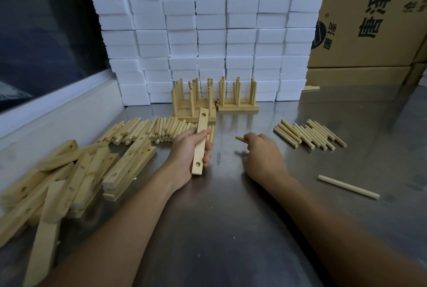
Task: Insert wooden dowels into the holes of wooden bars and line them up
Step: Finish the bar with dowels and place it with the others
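With two clusters of doweled bars lined up at the back and many loose bars left, the left hand grips an empty wooden bar above the tabletop while the right hand's fingers pinch a dowel.
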`<control>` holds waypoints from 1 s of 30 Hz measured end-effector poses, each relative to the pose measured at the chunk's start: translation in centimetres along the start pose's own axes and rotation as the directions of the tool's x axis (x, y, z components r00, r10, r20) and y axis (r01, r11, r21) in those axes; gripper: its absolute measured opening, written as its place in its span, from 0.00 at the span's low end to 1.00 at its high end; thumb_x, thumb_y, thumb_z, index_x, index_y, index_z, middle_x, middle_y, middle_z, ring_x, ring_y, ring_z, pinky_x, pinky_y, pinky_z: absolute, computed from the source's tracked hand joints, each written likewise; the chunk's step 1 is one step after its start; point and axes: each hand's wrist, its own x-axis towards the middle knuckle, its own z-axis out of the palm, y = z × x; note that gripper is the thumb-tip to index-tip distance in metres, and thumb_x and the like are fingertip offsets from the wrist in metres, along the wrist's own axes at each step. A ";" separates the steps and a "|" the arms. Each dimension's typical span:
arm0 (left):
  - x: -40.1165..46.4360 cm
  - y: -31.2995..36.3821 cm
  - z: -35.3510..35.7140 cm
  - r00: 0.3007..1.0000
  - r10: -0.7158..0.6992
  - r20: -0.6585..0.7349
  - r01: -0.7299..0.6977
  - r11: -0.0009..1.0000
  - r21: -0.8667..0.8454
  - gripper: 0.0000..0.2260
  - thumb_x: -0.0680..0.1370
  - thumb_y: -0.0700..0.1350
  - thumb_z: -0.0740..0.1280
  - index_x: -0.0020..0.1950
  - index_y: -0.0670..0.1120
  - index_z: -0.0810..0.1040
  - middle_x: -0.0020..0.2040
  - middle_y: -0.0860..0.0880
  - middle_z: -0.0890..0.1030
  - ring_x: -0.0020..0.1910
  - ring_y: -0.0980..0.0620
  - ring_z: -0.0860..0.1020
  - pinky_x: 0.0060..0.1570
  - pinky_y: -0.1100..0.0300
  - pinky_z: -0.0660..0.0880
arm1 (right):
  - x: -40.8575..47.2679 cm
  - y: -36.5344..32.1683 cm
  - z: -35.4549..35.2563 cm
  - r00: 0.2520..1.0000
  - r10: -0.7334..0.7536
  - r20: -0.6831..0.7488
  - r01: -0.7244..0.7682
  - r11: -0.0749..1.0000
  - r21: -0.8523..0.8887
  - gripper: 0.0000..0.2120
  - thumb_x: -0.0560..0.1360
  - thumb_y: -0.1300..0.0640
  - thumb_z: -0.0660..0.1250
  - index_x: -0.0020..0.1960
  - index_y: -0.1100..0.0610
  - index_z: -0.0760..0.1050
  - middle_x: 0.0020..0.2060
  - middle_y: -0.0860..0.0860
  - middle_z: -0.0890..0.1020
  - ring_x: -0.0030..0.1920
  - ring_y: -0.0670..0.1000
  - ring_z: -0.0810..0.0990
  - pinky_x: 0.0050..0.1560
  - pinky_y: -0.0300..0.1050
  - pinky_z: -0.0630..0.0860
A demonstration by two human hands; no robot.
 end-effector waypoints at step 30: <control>-0.9 -1.3 1.4 0.838 0.520 0.165 -0.439 0.462 0.771 0.13 0.79 0.44 0.66 0.37 0.41 0.71 0.28 0.50 0.70 0.30 0.48 0.70 0.33 0.52 0.68 | -0.6 -0.3 0.2 0.880 -0.226 -0.418 0.345 0.909 0.235 0.11 0.82 0.58 0.63 0.46 0.62 0.82 0.31 0.54 0.75 0.31 0.53 0.71 0.33 0.50 0.67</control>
